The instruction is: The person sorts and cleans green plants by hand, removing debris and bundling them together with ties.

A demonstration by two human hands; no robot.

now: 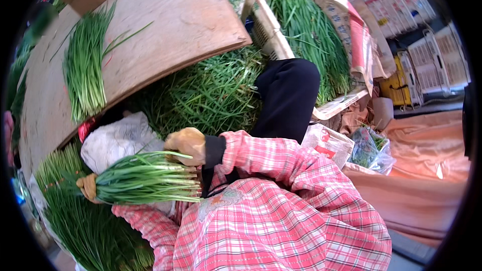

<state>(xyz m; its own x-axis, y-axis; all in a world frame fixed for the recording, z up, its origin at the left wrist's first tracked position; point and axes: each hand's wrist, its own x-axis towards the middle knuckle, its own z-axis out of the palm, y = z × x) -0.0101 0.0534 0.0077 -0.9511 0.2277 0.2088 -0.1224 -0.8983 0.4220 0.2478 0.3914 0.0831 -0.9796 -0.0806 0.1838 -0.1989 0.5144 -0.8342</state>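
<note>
Vegetable-sorting work area, wooden tabletop (170, 10), held bundle of greens (150, 178), heaped loose leaves (206, 95), filled plastic crate (275, 29)

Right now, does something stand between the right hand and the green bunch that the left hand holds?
Nothing visible does. The right hand is at the upper edge of the bunch, near its pale stem ends; whether they touch, I cannot tell. The left hand grips the opposite end.

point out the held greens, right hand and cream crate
Held greens (145, 179), head view: middle of the bunch
Right hand (187, 144), head view: middle of the hand
Cream crate (274, 29), head view: left rim
</note>
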